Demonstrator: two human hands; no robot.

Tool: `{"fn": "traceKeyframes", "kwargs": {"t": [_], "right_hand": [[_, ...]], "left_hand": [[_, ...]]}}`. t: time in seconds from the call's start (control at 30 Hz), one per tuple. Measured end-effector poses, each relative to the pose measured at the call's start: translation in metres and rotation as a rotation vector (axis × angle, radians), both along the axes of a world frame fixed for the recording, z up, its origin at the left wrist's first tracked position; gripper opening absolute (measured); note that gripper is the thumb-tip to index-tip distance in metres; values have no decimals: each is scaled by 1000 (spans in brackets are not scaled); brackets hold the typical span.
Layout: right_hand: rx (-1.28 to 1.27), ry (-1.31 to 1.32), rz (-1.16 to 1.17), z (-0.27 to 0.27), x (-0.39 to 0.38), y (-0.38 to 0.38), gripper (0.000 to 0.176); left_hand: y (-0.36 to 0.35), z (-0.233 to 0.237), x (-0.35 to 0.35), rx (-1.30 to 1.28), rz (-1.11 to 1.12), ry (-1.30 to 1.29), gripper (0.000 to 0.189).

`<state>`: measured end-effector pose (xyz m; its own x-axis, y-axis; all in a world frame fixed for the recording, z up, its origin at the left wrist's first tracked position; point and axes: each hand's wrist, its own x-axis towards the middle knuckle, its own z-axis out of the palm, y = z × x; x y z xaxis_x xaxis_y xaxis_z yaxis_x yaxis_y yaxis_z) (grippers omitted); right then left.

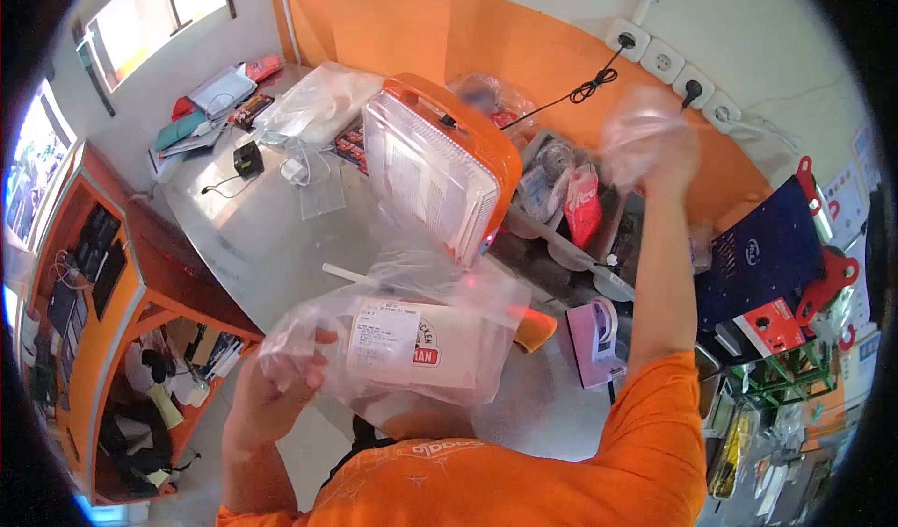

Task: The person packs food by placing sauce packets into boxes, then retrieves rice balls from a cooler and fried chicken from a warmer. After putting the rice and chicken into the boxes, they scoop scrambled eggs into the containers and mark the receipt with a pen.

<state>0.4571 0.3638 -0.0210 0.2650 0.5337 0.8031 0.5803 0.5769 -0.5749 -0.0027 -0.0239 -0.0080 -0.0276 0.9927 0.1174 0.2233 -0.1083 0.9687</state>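
A clear plastic bag [482, 368] lies in front of me, around a pale food box [454, 345]. The box carries a printed white label [383, 341] and a red and black round logo. My left hand [281, 382] is at the bag's left side, fingers curled into its plastic. Raised at the upper right, my right hand [666, 153] is smeared by motion. It holds crumpled clear plastic [641, 134] above a grey divided bin [585, 260]. A red packet [582, 206] and several plastic-wrapped items sit in that bin. A white straw-like stick [360, 277] lies by the bag.
An orange-framed device with a handle [440, 162] stands behind the bag. Right of the bag is a tape dispenser [596, 340]. A dark blue panel [758, 251] stands farther right. Plastic sheets [323, 101] and papers lie at the back left. A black cable [571, 92] runs to wall sockets.
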Motion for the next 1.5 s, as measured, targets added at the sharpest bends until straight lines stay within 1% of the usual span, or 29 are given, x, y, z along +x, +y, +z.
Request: {"fn": "traceKeyframes", "kwargs": {"t": [0.03,0.07,0.1,0.17,0.2,0.3,0.37,0.4,0.47,0.5,0.57,0.67,0.77,0.87,0.97,1.07,1.17,1.2,1.27,1.3,1.33,1.37,1.4,1.47,1.5], "right_hand": [[-62,842,451,59,-34,-63,29],[-60,959,653,88,-47,-103,29],[7,871,621,110,-61,-139,32],[81,464,624,120,-104,-198,31],[43,232,692,113,-134,-222,31],[-215,-533,971,61,-243,-261,30],[-449,-876,1051,1,-309,-261,30],[-546,-988,1025,-25,-330,-259,30],[-709,-1187,930,-64,-359,-248,29],[-771,-1266,878,-76,-370,-244,29],[-880,-1403,811,-92,-384,-237,29],[-1012,-1508,760,-102,-393,-232,28],[-1132,-1541,752,-91,-393,-226,27],[-1222,-1530,760,-66,-386,-224,27],[-1239,-1484,755,-57,-384,-232,27],[-1220,-1433,715,-75,-392,-250,26],[-1184,-1381,666,-92,-402,-266,26],[-1177,-1340,664,-91,-401,-270,26],[-1155,-1222,671,-73,-392,-277,26],[-1116,-1167,675,-53,-380,-279,26],[-1065,-1180,638,-24,-373,-283,26],[-1181,-1537,458,37,-384,-296,26],[-794,-1401,501,21,-347,-285,30],[-752,-1657,208,25,-298,-287,38],[-856,-1675,144,47,-290,-302,42]], "left_hand": [[1,-2,0,-39,64,-65,19],[0,-4,-2,-88,135,-128,19],[2,-13,-8,-61,128,-124,22],[4,-19,-19,-59,158,-112,28],[7,-16,-19,-68,186,-109,29],[18,-24,-22,53,246,-548,31],[20,-29,-35,20,285,-603,28],[23,-28,-41,9,303,-634,27],[21,-5,-40,108,154,-342,27],[21,6,-38,143,72,-194,26],[23,12,-29,306,-93,98,28],[26,25,-25,372,-269,143,27],[38,12,-51,447,-208,100,28],[35,9,-82,229,-300,47,28],[40,-2,-89,252,-384,27,29],[40,12,-76,295,-493,-26,31],[39,7,-69,376,-581,73,33],[40,7,-71,380,-555,90,34],[42,6,-79,381,-509,119,35],[47,5,-83,353,-506,94,36],[53,1,-87,325,-499,61,37],[57,-2,-86,296,-486,23,38],[61,-7,-81,295,-460,-12,38],[68,-14,-72,287,-405,-72,40],[71,-12,-73,268,-391,-67,40]]}}
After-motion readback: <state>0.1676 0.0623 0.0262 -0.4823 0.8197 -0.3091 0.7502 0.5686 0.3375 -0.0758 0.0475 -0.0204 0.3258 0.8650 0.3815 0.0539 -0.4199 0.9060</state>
